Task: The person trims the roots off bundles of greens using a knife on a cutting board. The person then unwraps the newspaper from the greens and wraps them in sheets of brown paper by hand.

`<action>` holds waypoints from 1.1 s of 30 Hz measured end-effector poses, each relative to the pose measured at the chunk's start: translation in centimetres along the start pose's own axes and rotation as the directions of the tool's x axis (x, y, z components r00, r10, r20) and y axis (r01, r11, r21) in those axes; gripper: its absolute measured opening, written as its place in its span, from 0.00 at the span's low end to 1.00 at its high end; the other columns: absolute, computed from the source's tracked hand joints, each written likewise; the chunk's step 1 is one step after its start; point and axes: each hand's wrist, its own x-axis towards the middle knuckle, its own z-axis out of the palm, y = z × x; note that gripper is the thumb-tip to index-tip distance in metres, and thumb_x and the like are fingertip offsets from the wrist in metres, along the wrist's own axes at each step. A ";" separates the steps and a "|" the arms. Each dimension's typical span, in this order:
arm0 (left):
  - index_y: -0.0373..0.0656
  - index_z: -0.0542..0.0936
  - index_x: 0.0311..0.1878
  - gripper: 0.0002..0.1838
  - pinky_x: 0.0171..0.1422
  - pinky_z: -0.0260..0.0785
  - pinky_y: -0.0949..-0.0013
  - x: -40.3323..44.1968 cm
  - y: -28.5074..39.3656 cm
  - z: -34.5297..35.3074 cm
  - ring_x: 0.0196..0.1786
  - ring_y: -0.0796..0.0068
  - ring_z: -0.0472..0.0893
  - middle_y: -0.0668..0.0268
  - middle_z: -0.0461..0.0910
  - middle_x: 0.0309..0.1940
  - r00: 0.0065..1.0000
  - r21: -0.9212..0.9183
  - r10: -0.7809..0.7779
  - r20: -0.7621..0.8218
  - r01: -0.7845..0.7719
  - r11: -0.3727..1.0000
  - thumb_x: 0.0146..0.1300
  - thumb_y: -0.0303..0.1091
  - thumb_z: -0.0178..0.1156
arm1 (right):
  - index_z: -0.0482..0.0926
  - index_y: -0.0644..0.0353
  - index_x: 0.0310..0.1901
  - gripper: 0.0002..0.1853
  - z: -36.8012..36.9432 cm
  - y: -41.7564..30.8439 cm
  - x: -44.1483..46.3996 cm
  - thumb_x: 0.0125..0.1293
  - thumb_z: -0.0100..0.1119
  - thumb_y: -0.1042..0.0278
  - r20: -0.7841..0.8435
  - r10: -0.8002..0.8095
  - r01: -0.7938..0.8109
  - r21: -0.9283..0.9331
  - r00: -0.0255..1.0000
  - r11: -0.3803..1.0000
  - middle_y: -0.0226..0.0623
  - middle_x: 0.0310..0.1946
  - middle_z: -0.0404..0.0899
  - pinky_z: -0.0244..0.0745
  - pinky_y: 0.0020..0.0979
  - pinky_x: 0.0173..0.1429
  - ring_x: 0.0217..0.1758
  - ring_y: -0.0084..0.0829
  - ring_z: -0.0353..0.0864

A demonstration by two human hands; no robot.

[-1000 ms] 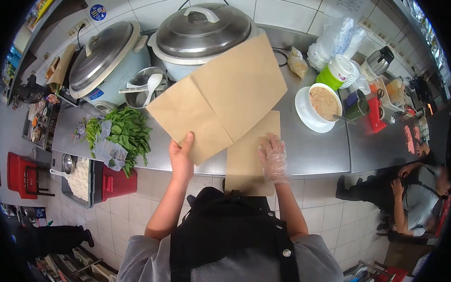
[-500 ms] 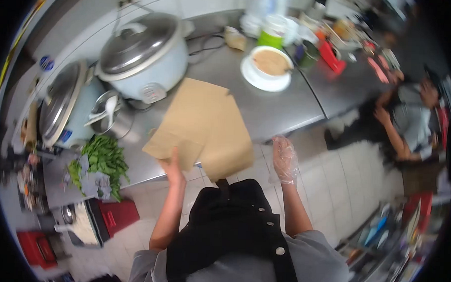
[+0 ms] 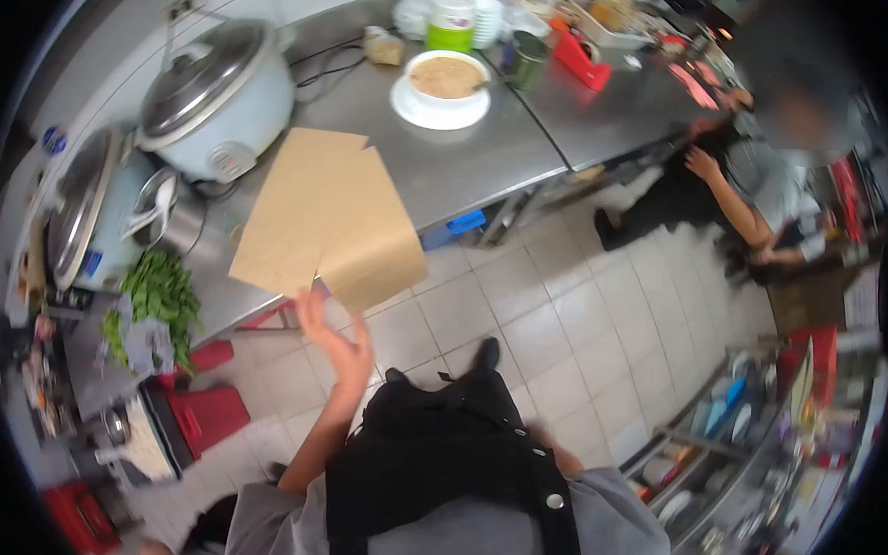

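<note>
A large piece of brown kraft paper (image 3: pixel 305 204), creased and with a notch in its top edge, lies on the steel counter and hangs past the front edge. My left hand (image 3: pixel 336 340) is at its lower edge, fingers spread; the fingertips meet the paper's edge in view, and whether they press on it I cannot tell. My right hand is hidden behind my body, with only part of that forearm showing. Beyond the paper, a white bowl of brownish food (image 3: pixel 449 79) stands on a white plate (image 3: pixel 440 114).
Two rice cookers (image 3: pixel 215 103) stand at the left, with a metal pot (image 3: pixel 184 224) holding white ladles and leafy greens (image 3: pixel 159 302) nearby. A seated person (image 3: pixel 751 181) is at the right. Red bins (image 3: pixel 209 411) stand below the counter; shelves (image 3: pixel 712 443) are at lower right.
My left hand has loosened from the paper and its fingers have spread. My gloved right hand has dropped out of sight. The paper's folded flap has shifted, and the view has turned right.
</note>
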 end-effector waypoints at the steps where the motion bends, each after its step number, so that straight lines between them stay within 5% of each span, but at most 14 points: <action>1: 0.33 0.56 0.74 0.40 0.79 0.45 0.45 -0.8 1.4 0.8 0.77 0.41 0.53 0.42 0.53 0.74 0.999 -0.023 0.025 0.035 -0.024 0.999 0.58 0.23 0.62 | 0.83 0.53 0.47 0.12 -1.2 -2.6 -3.1 0.66 0.56 0.61 -0.034 0.106 -0.111 -0.320 0.994 0.941 0.42 0.49 0.83 0.77 0.46 0.54 0.55 0.40 0.82; 5: 0.38 0.61 0.72 0.37 0.78 0.48 0.44 -4.6 6.5 5.8 0.76 0.40 0.56 0.42 0.55 0.74 0.996 -0.118 0.042 0.082 -0.032 0.993 0.58 0.23 0.61 | 0.84 0.52 0.46 0.13 -7.7 -4.0 -4.8 0.65 0.56 0.59 -0.058 0.134 -0.145 -0.437 0.989 0.888 0.41 0.45 0.85 0.78 0.45 0.52 0.51 0.40 0.83; 12: 0.42 0.63 0.72 0.37 0.77 0.51 0.43 -7.3 19.7 17.3 0.76 0.39 0.56 0.44 0.54 0.75 0.980 -0.170 0.063 0.191 -0.030 0.985 0.57 0.21 0.59 | 0.87 0.50 0.45 0.15 -23.8 -9.9 2.6 0.65 0.55 0.55 0.010 -0.141 0.115 -0.632 0.990 0.766 0.38 0.39 0.87 0.80 0.43 0.48 0.45 0.41 0.86; 13: 0.42 0.64 0.72 0.37 0.77 0.51 0.43 -7.1 21.0 18.4 0.76 0.39 0.56 0.44 0.54 0.75 0.979 -0.176 0.073 0.191 -0.039 0.984 0.56 0.21 0.59 | 0.86 0.50 0.46 0.14 -25.9 -11.7 4.1 0.69 0.53 0.58 0.107 -0.267 0.223 -0.863 0.958 0.454 0.36 0.35 0.87 0.81 0.39 0.41 0.38 0.37 0.86; 14: 0.42 0.64 0.72 0.37 0.77 0.51 0.43 -7.2 21.8 19.0 0.76 0.39 0.56 0.44 0.54 0.75 0.982 -0.156 0.053 0.179 -0.024 0.987 0.56 0.21 0.59 | 0.86 0.51 0.46 0.13 -28.2 -10.6 7.4 0.70 0.52 0.60 -0.014 -0.145 0.132 -0.341 0.989 0.931 0.35 0.33 0.86 0.80 0.37 0.38 0.34 0.35 0.85; 15: 0.42 0.64 0.72 0.37 0.77 0.51 0.43 -7.3 22.4 19.5 0.76 0.39 0.56 0.44 0.54 0.75 0.986 -0.133 0.027 0.165 -0.005 0.991 0.56 0.20 0.59 | 0.85 0.52 0.45 0.13 -29.8 -10.7 10.0 0.71 0.52 0.61 -0.020 0.041 -0.031 0.354 0.999 0.935 0.34 0.31 0.85 0.79 0.34 0.34 0.31 0.32 0.84; 16: 0.42 0.65 0.71 0.36 0.77 0.51 0.43 -7.3 22.8 20.3 0.76 0.39 0.56 0.44 0.54 0.75 0.989 -0.111 0.002 0.146 0.014 0.994 0.56 0.20 0.59 | 0.85 0.52 0.45 0.13 -31.6 -11.0 12.6 0.71 0.52 0.61 -0.005 0.031 -0.028 0.331 0.999 0.943 0.34 0.31 0.85 0.79 0.34 0.34 0.31 0.32 0.84; 18: 0.41 0.65 0.71 0.36 0.77 0.51 0.43 -8.2 22.2 20.8 0.76 0.38 0.56 0.44 0.54 0.75 0.993 -0.028 -0.068 0.097 0.071 0.997 0.56 0.20 0.59 | 0.78 0.51 0.35 0.06 -34.3 -16.1 16.6 0.70 0.54 0.64 0.129 -0.235 0.255 -0.174 0.963 0.951 0.31 0.22 0.77 0.67 0.28 0.23 0.20 0.25 0.75; 19: 0.41 0.65 0.71 0.36 0.77 0.51 0.43 -8.8 21.5 20.8 0.75 0.38 0.57 0.44 0.54 0.75 0.991 0.037 -0.116 0.066 0.114 0.993 0.56 0.20 0.58 | 0.78 0.51 0.35 0.06 -35.0 -18.1 18.2 0.70 0.54 0.64 0.154 -0.241 0.268 -0.195 0.958 0.943 0.31 0.22 0.77 0.67 0.28 0.23 0.20 0.25 0.75; 21: 0.41 0.66 0.71 0.36 0.77 0.51 0.43 -9.3 20.2 20.6 0.75 0.37 0.57 0.43 0.54 0.74 0.985 0.116 -0.174 0.016 0.172 0.978 0.54 0.19 0.58 | 0.82 0.58 0.46 0.11 -35.5 -21.9 20.7 0.72 0.54 0.61 0.206 -0.129 0.157 -0.126 0.970 0.979 0.32 0.28 0.81 0.74 0.29 0.29 0.26 0.27 0.79; 24: 0.40 0.69 0.68 0.35 0.76 0.52 0.44 -9.1 19.0 21.3 0.75 0.39 0.59 0.44 0.57 0.73 0.966 0.258 -0.243 -0.087 0.257 0.931 0.52 0.17 0.58 | 0.79 0.53 0.39 0.07 -35.0 -27.0 21.4 0.69 0.55 0.62 0.158 -0.082 0.073 0.063 0.984 0.995 0.31 0.23 0.78 0.70 0.30 0.25 0.22 0.26 0.76; 29: 0.42 0.73 0.64 0.32 0.76 0.54 0.46 -3.5 17.5 28.8 0.74 0.42 0.61 0.45 0.60 0.71 0.961 0.189 -0.183 -0.206 0.223 0.956 0.52 0.16 0.60 | 0.80 0.59 0.48 0.13 -36.9 -30.1 21.7 0.71 0.55 0.59 0.299 -0.093 0.126 -0.092 0.950 0.988 0.38 0.31 0.83 0.76 0.30 0.31 0.27 0.29 0.81; 33: 0.42 0.70 0.66 0.33 0.78 0.52 0.47 3.9 17.8 37.3 0.76 0.45 0.59 0.48 0.59 0.73 0.899 0.032 -0.235 -0.369 0.265 0.964 0.54 0.16 0.57 | 0.78 0.63 0.55 0.19 -40.1 -31.9 21.8 0.72 0.58 0.56 0.196 -0.061 -0.002 0.305 0.979 0.952 0.41 0.38 0.84 0.78 0.27 0.34 0.32 0.31 0.83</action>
